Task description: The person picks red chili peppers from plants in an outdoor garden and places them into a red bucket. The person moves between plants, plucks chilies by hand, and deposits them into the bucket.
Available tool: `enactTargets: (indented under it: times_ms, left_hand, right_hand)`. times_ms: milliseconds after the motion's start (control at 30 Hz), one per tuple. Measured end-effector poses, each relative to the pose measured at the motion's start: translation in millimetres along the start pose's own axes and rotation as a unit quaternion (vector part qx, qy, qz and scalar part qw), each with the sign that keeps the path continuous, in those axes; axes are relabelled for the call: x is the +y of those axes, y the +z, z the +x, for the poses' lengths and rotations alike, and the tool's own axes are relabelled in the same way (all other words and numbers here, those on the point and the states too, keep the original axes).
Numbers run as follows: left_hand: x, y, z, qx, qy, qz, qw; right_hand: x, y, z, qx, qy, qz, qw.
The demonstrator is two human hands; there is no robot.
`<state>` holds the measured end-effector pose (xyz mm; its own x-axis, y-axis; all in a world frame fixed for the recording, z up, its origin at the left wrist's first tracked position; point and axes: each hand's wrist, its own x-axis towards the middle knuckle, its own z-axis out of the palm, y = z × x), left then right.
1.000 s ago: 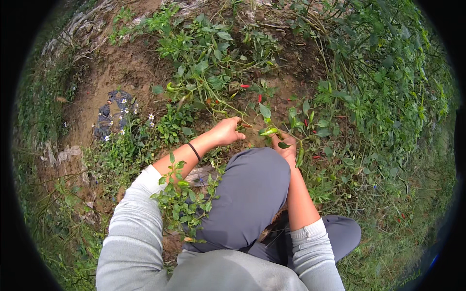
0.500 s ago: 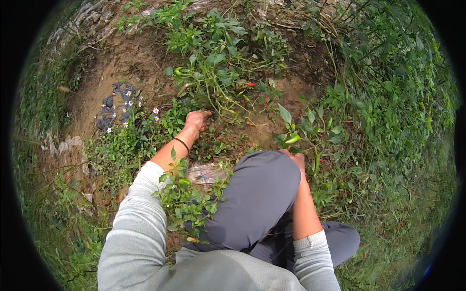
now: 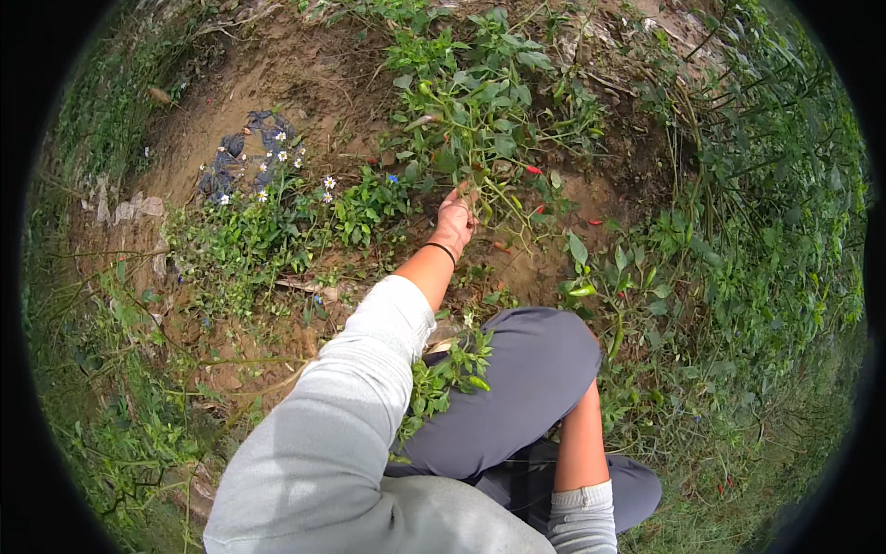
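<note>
My left hand (image 3: 458, 214) reaches to the base of a leafy chili plant (image 3: 503, 102), its fingers closed around the lower stems. Red chilies show close by, one red chili (image 3: 533, 170) hanging right of the hand and another (image 3: 595, 222) farther right by the soil. A second chili plant (image 3: 637, 277) stands right of my knee, bearing a pale green chili (image 3: 583, 290) and a longer green one (image 3: 616, 336). My right forearm (image 3: 582, 439) comes up beside the grey trouser leg (image 3: 526, 388); that hand is hidden behind the knee.
A small plant with a green chili (image 3: 476, 381) leans against my thigh, under my left sleeve. White flowers (image 3: 329, 189) and torn dark plastic sheeting (image 3: 242, 152) lie to the left on brown soil (image 3: 318, 92). Dense tall weeds (image 3: 766, 203) fill the right side.
My left hand has moved from bare ground left of the chili plant onto its lower stems. My right hand has slipped out of sight behind the knee. The view has shifted left.
</note>
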<state>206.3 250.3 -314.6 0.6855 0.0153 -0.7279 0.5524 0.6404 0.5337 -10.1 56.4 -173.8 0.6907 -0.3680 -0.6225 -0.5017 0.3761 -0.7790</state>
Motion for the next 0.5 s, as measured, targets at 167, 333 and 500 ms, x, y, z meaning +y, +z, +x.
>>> enactTargets:
  times_ms: [167,333,500]
  left_hand:
    - [4.0,7.5,-8.3,-0.077,-0.038,0.005,0.996]
    - [29.8,22.4,-25.6,-0.057,0.02,0.041,0.997]
    - [48.2,20.6,-42.7,-0.085,0.048,0.113,0.989]
  right_hand:
    - [18.5,-16.8,17.0,-0.04,0.135,0.179,0.974]
    - [12.1,-17.9,13.1,-0.048,0.09,0.131,0.986]
    - [10.7,-26.5,13.9,-0.036,0.026,0.037,0.998]
